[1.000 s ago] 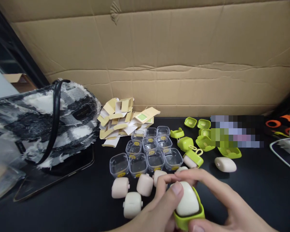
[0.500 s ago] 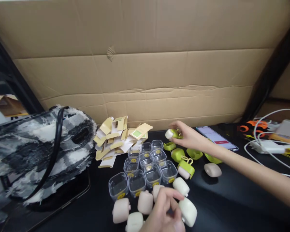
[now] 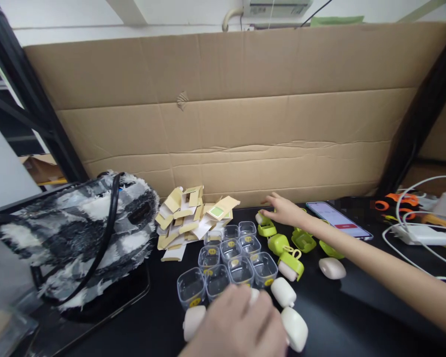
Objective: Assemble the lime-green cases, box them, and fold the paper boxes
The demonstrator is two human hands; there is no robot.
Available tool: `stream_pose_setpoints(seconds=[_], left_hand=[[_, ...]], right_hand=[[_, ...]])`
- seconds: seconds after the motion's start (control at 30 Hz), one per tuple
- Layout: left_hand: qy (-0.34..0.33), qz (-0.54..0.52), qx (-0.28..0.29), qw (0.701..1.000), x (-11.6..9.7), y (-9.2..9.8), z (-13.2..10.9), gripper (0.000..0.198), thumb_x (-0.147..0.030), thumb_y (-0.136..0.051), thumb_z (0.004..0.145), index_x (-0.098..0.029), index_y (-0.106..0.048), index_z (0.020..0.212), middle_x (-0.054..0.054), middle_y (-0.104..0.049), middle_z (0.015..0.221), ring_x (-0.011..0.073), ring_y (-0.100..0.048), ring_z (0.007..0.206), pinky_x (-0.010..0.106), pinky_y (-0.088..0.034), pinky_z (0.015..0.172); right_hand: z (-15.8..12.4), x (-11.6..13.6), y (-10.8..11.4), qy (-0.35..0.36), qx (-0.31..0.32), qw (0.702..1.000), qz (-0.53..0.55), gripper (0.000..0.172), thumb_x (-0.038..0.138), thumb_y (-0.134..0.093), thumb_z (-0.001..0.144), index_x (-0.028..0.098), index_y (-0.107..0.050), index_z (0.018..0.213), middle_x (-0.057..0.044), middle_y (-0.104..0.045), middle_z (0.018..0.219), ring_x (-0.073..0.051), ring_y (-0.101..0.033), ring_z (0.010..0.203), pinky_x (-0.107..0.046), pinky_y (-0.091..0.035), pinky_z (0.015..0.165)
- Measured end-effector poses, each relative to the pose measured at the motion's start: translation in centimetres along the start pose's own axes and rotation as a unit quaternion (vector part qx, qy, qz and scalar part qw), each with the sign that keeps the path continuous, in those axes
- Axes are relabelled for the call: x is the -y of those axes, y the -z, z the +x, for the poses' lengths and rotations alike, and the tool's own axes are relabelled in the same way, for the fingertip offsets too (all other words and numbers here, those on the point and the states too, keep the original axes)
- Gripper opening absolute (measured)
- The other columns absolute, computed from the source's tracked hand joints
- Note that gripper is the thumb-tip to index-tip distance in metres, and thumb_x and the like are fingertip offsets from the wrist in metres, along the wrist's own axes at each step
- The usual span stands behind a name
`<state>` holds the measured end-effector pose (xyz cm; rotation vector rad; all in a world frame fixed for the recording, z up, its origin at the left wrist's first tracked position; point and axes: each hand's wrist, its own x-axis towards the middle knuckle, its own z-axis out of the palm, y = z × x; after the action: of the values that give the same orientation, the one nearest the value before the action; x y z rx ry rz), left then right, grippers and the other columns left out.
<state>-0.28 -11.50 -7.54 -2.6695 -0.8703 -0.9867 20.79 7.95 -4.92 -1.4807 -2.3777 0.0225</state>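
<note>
My right hand [image 3: 282,210] is stretched over lime-green pieces with its fingers apart and nothing visible in them. Just below its fingertips lies a small white-and-green piece [image 3: 260,218]. Close by are a green shell [image 3: 304,240] and a green cover with a loop [image 3: 290,264], which sits on a pale block. My left hand [image 3: 238,322], smeared by motion, hangs low over several pale rounded blocks and hides some of them; its grip cannot be made out. Beside it lie a cream block [image 3: 295,328], another cream block [image 3: 283,292] and a pinkish block [image 3: 194,322].
Several clear square cups [image 3: 216,281] stand in rows mid-table. Behind them is a pile of small flattened cartons [image 3: 188,218]. A shaggy grey bag [image 3: 96,238] stands left. At right lie a phone [image 3: 338,219], orange-handled scissors [image 3: 397,201] and white cables [image 3: 401,250].
The right hand has let go of the white-and-green piece, which now lies on the table. My left hand has turned its back up over the pale blocks. The camera has tilted up.
</note>
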Motion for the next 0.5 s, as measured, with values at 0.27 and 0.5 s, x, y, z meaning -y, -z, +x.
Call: stream_pose_setpoints(seconds=[0.27, 0.5], left_hand=[[0.084, 0.056, 0.188, 0.977, 1.6, 3.0, 1.8, 0.012, -0.020, -0.068, 0.076, -0.015, -0.062, 0.086, 0.012, -0.058, 0.099, 0.0291, -0.052, 0.089, 0.043, -0.049, 0.076], [0.103, 0.066, 0.273, 0.954, 0.8, 1.7, 1.6, 0.033, -0.021, -0.070, 0.075, -0.010, -0.061, 0.104, 0.017, -0.056, 0.113, 0.0346, -0.050, 0.098, 0.048, -0.046, 0.083]], right_hand=[[-2.8, 1.6, 1.7, -0.027, 0.036, 0.999, -0.028, 0.022, 0.031, -0.057, 0.093, 0.018, -0.061, 0.111, -0.006, -0.064, 0.115, -0.020, -0.064, 0.097, -0.041, -0.053, 0.083], [-2.2, 2.1, 0.0, -0.101, 0.095, 0.990, 0.004, 0.022, 0.032, -0.057, 0.093, 0.018, -0.061, 0.110, -0.006, -0.064, 0.112, -0.018, -0.065, 0.092, -0.038, -0.054, 0.079]])
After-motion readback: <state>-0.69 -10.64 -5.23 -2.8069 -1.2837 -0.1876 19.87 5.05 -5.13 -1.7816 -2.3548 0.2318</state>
